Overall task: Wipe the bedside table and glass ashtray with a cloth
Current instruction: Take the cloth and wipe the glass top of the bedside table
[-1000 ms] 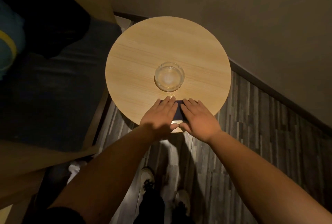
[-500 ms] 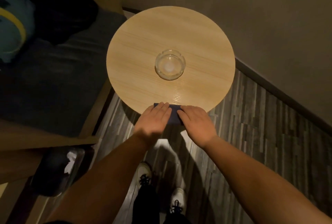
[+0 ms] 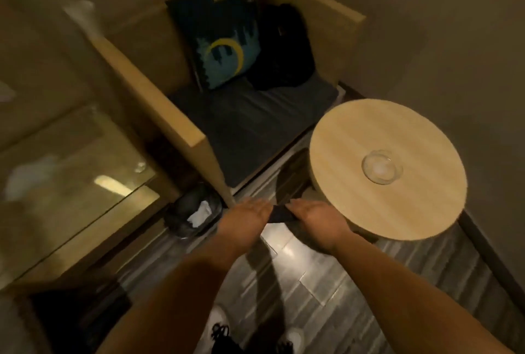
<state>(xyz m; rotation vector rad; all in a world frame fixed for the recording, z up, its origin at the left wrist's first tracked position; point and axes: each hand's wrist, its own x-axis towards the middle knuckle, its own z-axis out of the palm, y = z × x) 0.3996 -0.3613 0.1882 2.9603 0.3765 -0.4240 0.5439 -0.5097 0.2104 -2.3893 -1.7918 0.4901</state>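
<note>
The dark cloth point(image 3: 279, 215) hangs bunched between both hands, off the round wooden counter point(image 3: 369, 200). The left hand point(image 3: 250, 215) and right hand point(image 3: 318, 218) each grip one end. The clear glass ashtray point(image 3: 382, 166) sits mid-counter.

seat: a wooden-sided bench seat point(image 3: 181, 126) with a dark cushion, set in the corner.
pillow: a dark pillow point(image 3: 224, 41) with a blue and yellow print, propped at the seat's back.
black bag: slumped just right of the pillow point(image 3: 287, 49).
bin: a bag-lined bin point(image 3: 193, 213) holding white paper, on the floor at the seat's front corner.
shoes: 2 white shoes point(image 3: 218, 322) on the grey plank floor point(image 3: 355, 296).
</note>
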